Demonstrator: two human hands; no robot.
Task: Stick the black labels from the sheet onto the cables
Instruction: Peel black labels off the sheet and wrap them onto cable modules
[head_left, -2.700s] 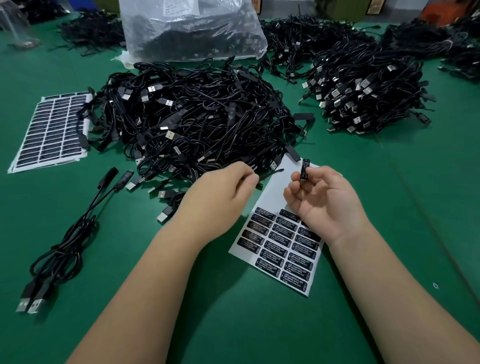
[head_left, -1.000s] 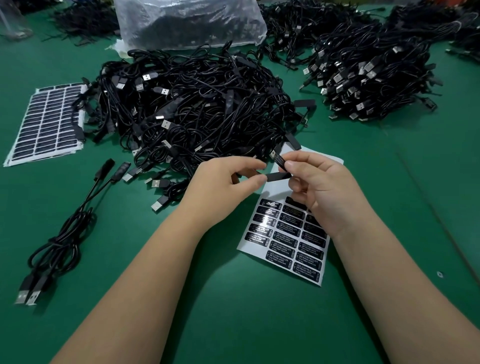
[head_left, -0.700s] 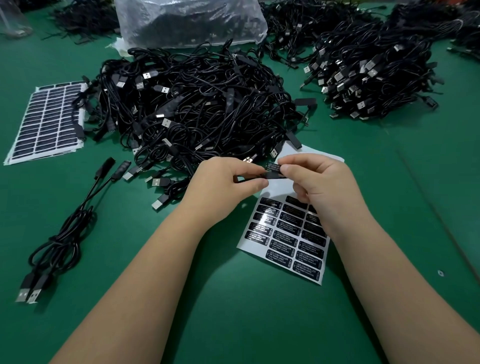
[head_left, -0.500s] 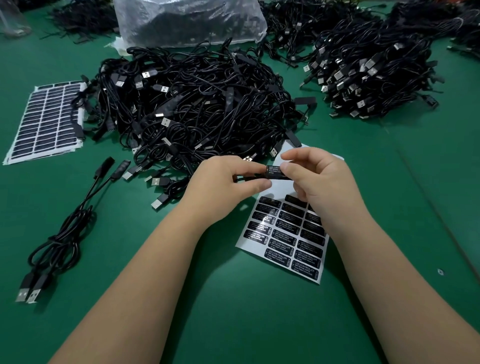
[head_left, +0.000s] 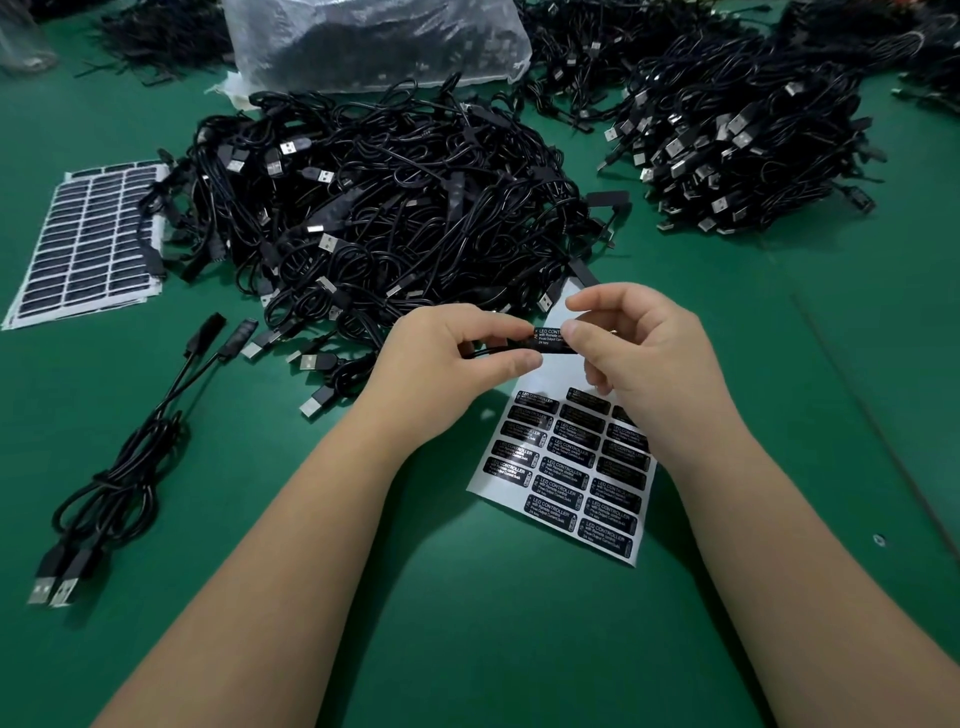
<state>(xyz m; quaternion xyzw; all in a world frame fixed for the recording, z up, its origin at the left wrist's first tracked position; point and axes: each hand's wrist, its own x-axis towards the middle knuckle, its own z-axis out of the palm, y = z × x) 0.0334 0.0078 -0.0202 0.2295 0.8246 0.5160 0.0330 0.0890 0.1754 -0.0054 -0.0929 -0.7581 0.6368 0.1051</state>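
The left hand (head_left: 447, 358) pinches a black controller block (head_left: 524, 347) on its cable. The right hand (head_left: 649, 353) pinches the label (head_left: 549, 335) onto it — just above the label sheet (head_left: 566, 467).

A single head-worn wide-angle view looks forward and down, close over the fingers (head_left: 574, 330) at centre frame; the green worktop (head_left: 467, 623) stretches beyond and around them.

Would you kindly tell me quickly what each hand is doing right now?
Left hand: pinches the cable's controller block.
Right hand: presses the black label onto that block.
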